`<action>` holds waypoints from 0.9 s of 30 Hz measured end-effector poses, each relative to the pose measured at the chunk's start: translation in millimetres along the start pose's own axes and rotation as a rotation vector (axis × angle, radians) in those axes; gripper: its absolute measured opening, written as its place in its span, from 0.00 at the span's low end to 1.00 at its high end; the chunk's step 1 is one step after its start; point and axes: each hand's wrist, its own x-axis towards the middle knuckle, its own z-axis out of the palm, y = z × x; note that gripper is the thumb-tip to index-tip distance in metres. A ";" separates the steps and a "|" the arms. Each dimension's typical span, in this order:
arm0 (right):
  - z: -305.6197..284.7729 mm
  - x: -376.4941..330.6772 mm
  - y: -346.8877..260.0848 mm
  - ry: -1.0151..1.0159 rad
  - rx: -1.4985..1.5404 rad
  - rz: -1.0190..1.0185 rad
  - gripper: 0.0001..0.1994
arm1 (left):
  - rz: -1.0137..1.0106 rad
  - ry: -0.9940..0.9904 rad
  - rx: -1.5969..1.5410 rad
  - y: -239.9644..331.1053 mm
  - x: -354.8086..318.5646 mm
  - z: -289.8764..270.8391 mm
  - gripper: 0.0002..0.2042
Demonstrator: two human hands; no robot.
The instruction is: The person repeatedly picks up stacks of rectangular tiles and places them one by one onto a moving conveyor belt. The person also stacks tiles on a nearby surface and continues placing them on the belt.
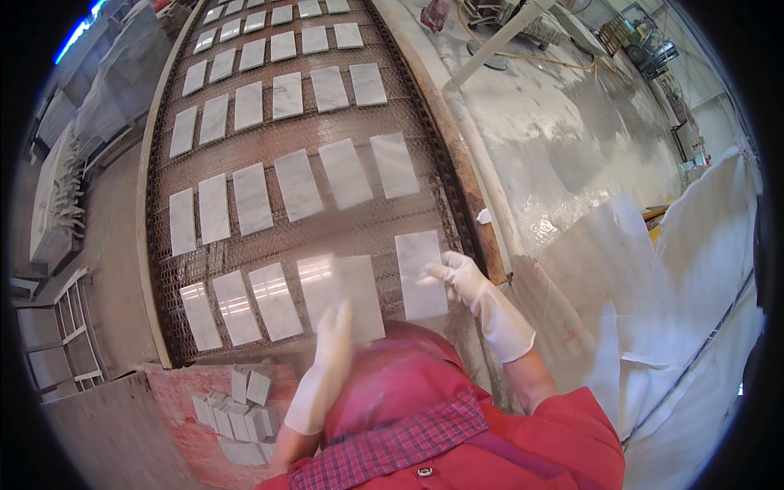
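Observation:
White marble tiles lie in rows on a brown mesh conveyor belt (237, 175). In the nearest row my left hand (333, 327), in a pale glove, is closed at the lower edge of a white tile (359, 298), its fingers pressed together and slightly blurred. Another tile (317, 286) adjoins that one on the left, glossy with reflected light. My right hand (467, 282), gloved too, grips the right edge of a separate grey-veined tile (420, 286), with fingertips over its top face. What lies under the tile edges is hidden.
Small grey-white blocks (237, 416) are piled on a red board (175, 400) at lower left. A metal rail (469, 192) borders the belt's right side. Wet floor (563, 163) and white sheeting (694, 302) lie to the right. A metal frame (73, 331) stands left.

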 end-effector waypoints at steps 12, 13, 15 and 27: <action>-14.6 24.4 25.1 0.283 -0.579 -0.051 0.19 | 0.015 -0.139 0.426 11.5 14.9 22.7 0.26; -15.1 19.1 24.6 0.305 -0.605 -0.059 0.19 | 0.057 -0.105 0.567 16.5 8.7 14.8 0.27; -14.7 8.7 23.1 0.359 -0.638 -0.126 0.18 | 0.265 -0.053 0.800 25.5 -9.2 -5.5 0.25; 18.9 -23.0 50.6 0.304 -0.592 -0.293 0.17 | 0.709 0.160 1.318 -14.3 -16.9 -41.0 0.20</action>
